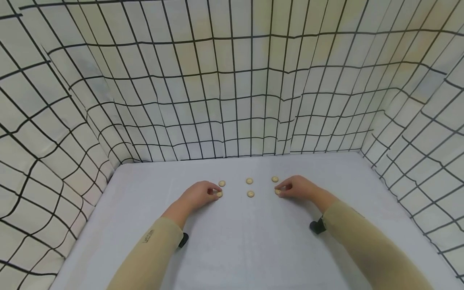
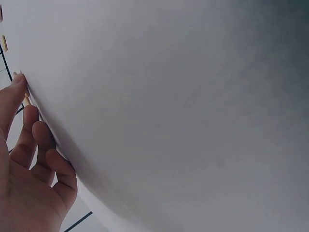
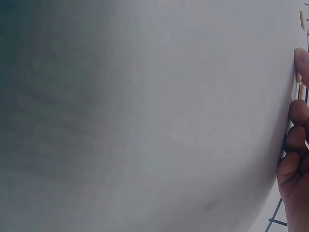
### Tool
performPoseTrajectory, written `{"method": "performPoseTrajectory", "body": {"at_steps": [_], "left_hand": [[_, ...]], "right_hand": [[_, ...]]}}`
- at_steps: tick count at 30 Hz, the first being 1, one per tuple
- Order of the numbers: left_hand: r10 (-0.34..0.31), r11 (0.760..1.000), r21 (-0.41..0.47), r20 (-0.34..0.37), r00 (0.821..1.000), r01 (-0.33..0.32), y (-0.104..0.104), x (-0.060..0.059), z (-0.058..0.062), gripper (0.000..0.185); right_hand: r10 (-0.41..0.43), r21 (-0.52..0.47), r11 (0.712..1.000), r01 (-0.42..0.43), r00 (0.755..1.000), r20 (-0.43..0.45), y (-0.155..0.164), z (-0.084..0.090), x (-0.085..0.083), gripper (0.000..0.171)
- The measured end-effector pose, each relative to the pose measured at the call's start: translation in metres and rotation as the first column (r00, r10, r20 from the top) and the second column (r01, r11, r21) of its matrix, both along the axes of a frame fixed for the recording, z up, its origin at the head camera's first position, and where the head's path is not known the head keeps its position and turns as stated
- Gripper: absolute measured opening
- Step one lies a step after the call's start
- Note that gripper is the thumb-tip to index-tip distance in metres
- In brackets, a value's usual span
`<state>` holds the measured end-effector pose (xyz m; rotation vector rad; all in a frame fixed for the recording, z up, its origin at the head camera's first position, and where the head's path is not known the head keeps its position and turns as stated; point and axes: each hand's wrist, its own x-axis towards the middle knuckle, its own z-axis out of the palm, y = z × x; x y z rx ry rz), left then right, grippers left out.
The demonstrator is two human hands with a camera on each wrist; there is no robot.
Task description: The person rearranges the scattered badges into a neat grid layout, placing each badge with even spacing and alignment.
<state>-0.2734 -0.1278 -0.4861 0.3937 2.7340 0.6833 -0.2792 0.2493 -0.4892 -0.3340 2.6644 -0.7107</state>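
Observation:
Small round pale wooden discs with a darker mark in the middle lie in two rows on the white table. My left hand [image 1: 200,195] pinches the left disc of the near row [image 1: 219,194] between thumb and forefinger, right down at the table. On the other side, my right hand [image 1: 298,187] has thumb and fingertips round the right disc of that row [image 1: 277,192]. Between the hands lies the middle near disc [image 1: 251,194]. In the left wrist view the thumb [image 2: 18,84] and fingertips meet low at the cloth; the right wrist view catches only part of the right hand [image 3: 297,145].
The far row holds a left disc [image 1: 222,183], a middle disc [image 1: 249,181] and a right disc [image 1: 275,179]. A white cloth covers the table [image 1: 246,245]. White walls with a black grid [image 1: 239,96] stand at the back and both sides.

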Motion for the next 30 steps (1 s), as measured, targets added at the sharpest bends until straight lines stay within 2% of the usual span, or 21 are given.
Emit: {"method": "performPoseTrajectory", "body": {"at_steps": [13,24,30], "left_hand": [[0.038,0.999,0.031,0.026,0.999,-0.039,0.001,0.001,0.000,0.027],[0.074,0.993,0.088,0.060,0.995,-0.079,0.002,0.006,0.007,0.032],[0.056,0.995,0.084,0.005,0.998,-0.056,-0.001,0.017,0.014,0.035]], "right_hand": [[-0.024,-0.017,1.000,0.024,1.000,0.003,0.004,-0.004,0.000,0.035],[-0.026,-0.064,0.998,0.026,1.000,0.000,0.012,-0.005,0.000,0.040],[-0.026,-0.083,0.996,0.024,0.999,-0.019,0.016,-0.006,0.007,0.043]]}}
